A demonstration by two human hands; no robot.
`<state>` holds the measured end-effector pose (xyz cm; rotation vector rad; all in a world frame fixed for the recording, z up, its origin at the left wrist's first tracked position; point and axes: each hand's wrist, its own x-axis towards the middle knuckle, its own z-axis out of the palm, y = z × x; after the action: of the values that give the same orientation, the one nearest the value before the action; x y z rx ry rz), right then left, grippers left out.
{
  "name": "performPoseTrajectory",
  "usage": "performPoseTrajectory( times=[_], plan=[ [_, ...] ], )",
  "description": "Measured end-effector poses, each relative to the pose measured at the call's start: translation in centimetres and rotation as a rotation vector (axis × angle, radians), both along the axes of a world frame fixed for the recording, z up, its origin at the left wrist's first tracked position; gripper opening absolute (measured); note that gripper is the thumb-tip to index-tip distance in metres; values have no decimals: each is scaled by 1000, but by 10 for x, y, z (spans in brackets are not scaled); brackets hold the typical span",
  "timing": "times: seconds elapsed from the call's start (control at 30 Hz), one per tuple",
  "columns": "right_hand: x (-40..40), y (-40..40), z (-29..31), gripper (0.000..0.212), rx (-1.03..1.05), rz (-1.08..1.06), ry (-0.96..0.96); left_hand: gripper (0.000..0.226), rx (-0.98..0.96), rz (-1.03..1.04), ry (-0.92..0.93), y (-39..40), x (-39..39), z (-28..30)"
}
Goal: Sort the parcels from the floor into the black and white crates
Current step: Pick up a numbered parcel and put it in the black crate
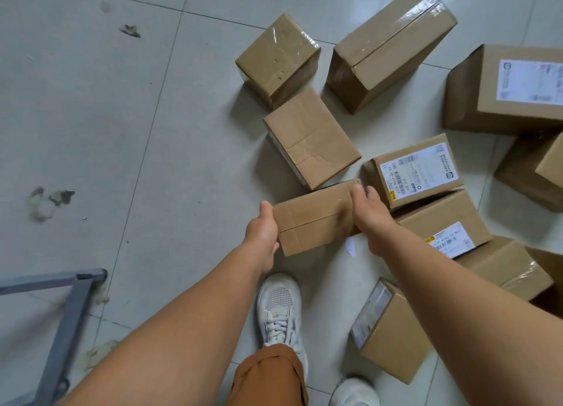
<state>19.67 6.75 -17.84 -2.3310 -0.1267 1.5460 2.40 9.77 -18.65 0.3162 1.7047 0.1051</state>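
both bare arms stretched forward and down over the tiled floor [91,116], forearms converging on 1 small plain cardboard parcel [313,219]. left hand [263,232] clamped on the parcel's left end, thumb up over the top corner, the other fingers tucked out of sight beneath or behind that end. right hand [370,213] wrapped over the parcel's right end, thumb and forefinger hooked over the far top edge, palm against the side. parcel spanning the gap between the 2 hands, taped seam facing up, long axis tilted slightly up to the right; lifted or resting, cannot tell. just beyond it, a creased plain box [310,137], near or touching its far edge. just right of the right hand, a labelled box [417,171] with barcodes facing up, and another labelled box [447,222] partly hidden behind the right forearm. farther back, a tape-wrapped box [278,58] and a large taped carton [390,46], well apart from the grip. below the parcel, a white sneaker [281,308] and a brown trouser leg [268,375]. at lower left, a grey metal frame [65,317]. no crates in view.
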Motion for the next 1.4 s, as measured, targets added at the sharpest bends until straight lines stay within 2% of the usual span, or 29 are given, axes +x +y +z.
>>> performPoseTrajectory(
  times=[0.17,0.27,0.33,0.4,0.5,0.63,0.7,0.77,0.87,1.1,1.27,1.4],
  plan=[
    [-2,-14,29,64,-14,-75,-1,57,19,67,45,-9,-4,37],
    [-1,-23,63,70,-18,-132,9,42,37,70,53,-17,-7,76],
    [2,-28,91,67,-16,-155,8,39,44,59,46,-22,-5,108],
    [6,-32,120,62,2,-163,12,48,66,43,16,-27,-4,137],
    [9,-38,172,44,40,-189,31,52,108,42,-14,-32,-1,186],
    [11,-47,248,56,117,-171,14,31,192,65,-60,-41,3,261],
    [12,-51,287,46,177,-155,14,24,260,103,-97,-47,5,301],
    [9,-56,324,28,231,-119,23,30,331,132,-119,-56,3,336],
    [0,-64,377,19,326,-89,4,38,424,164,-108,-72,-5,382],
    [-39,-72,498,35,562,-34,-7,36,660,276,-70,-98,-37,496],
    [-83,-72,564,21,686,45,-1,26,790,384,-18,-112,-76,574],
    [-132,-70,606,35,758,98,9,27,893,464,18,-122,-118,627]
  ],
)
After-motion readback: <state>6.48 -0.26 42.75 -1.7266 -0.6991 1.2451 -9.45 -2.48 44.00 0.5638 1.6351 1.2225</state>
